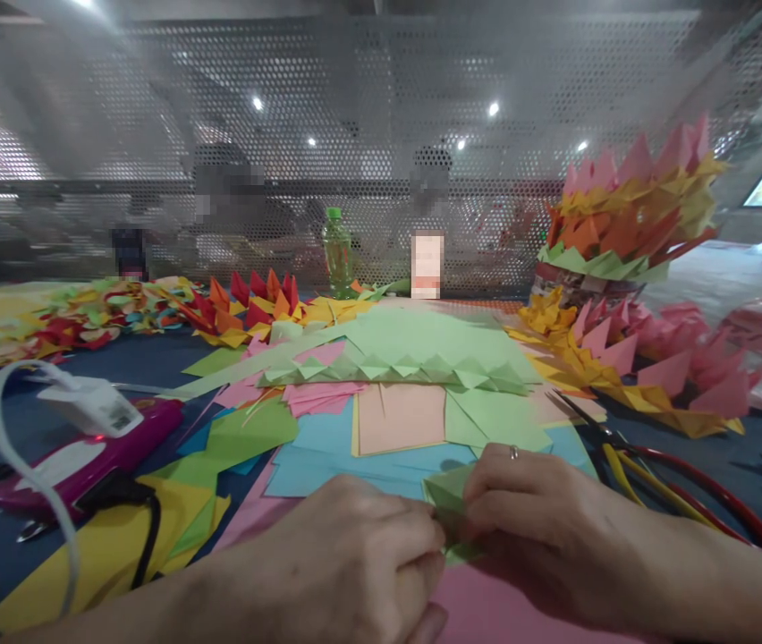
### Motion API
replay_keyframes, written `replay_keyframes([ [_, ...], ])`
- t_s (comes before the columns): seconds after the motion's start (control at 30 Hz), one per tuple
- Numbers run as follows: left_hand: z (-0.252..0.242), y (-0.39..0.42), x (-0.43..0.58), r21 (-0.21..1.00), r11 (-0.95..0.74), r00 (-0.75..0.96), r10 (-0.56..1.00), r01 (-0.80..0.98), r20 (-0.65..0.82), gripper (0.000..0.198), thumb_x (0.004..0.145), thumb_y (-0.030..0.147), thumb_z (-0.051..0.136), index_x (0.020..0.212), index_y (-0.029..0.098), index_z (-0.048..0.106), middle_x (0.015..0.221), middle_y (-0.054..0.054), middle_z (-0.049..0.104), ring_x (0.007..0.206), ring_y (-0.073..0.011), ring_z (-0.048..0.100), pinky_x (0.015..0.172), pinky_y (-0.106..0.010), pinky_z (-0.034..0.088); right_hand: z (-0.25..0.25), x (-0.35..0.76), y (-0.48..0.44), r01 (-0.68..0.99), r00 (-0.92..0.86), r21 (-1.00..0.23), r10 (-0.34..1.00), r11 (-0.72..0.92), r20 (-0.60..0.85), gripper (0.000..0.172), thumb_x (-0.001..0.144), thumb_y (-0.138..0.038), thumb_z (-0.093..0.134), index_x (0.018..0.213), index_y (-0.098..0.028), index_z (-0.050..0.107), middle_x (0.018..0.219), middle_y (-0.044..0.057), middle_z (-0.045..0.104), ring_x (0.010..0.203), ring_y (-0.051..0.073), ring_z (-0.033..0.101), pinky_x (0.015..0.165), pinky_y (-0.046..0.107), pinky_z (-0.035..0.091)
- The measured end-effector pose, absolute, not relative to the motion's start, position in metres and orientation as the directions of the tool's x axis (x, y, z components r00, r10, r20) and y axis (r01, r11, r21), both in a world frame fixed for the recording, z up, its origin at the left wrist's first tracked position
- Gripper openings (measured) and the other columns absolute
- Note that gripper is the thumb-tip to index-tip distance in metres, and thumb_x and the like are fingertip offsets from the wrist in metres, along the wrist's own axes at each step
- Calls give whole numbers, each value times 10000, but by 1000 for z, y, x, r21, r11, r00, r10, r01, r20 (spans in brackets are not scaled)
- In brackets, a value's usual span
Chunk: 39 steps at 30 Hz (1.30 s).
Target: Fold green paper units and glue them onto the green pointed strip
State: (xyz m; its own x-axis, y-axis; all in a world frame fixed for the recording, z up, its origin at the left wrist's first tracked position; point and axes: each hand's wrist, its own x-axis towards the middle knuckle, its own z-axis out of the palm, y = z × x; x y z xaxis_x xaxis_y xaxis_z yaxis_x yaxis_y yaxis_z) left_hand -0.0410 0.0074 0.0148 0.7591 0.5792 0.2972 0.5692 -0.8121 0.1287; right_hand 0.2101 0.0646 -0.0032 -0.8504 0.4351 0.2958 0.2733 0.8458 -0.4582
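Both my hands meet at the bottom centre over a small folded piece of light green paper (pixel 446 499). My left hand (pixel 347 555) is closed, its fingertips pinching the paper's left edge. My right hand (pixel 529 510), a ring on one finger, is closed on the paper's right side. The paper sits above a pink sheet (pixel 488 608) and a blue sheet (pixel 320 456). Just beyond lie a peach square (pixel 401 418) and a row of linked green folded triangles (pixel 394 368).
Loose coloured sheets cover the blue table. A magenta device (pixel 86 452) with white charger and cables lies left. Scissors with yellow and red handles (pixel 663 483) lie right. Pink, yellow and orange folded-paper crowns (pixel 629 224) stand back right, a green bottle (pixel 338 255) by a perforated screen.
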Motion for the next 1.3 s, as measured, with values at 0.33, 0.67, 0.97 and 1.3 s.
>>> replay_keyframes([
  [0.33, 19, 8, -39, 147, -798, 754, 601, 585, 265, 87, 941, 114, 622, 905, 168, 680, 913, -13, 711, 853, -184, 690, 802, -263, 542, -1, 213, 66, 150, -911, -120, 185, 981, 369, 176, 925, -14, 571, 843, -148, 651, 878, 48, 657, 813, 183, 546, 746, 304, 457],
  [0.67, 23, 10, -39, 204, -815, 779, 578, 542, 241, 100, 927, 95, 648, 862, 168, 667, 883, 5, 697, 818, -163, 676, 778, -249, 534, 2, 211, 64, 131, -914, 34, 107, 991, 391, 412, 1038, -71, 442, 655, -167, 561, 769, 21, 580, 732, 170, 441, 675, 300, 428],
  [0.97, 20, 7, -40, 178, -795, 756, 606, 580, 248, 92, 912, 97, 673, 858, 172, 677, 879, 7, 712, 809, -167, 683, 758, -249, 530, -1, 212, 65, 134, -906, -15, 129, 991, 403, 361, 995, -38, 485, 673, -174, 576, 750, 22, 585, 721, 166, 474, 675, 293, 424],
  [1.3, 21, 11, -37, 187, -810, 766, 586, 555, 264, 79, 941, 171, 727, 1000, 192, 680, 920, 34, 712, 825, -163, 674, 782, -265, 520, -3, 212, 70, 125, -890, -223, 209, 967, 405, 214, 810, 38, 667, 911, -149, 689, 915, 21, 694, 840, 161, 597, 764, 273, 476],
])
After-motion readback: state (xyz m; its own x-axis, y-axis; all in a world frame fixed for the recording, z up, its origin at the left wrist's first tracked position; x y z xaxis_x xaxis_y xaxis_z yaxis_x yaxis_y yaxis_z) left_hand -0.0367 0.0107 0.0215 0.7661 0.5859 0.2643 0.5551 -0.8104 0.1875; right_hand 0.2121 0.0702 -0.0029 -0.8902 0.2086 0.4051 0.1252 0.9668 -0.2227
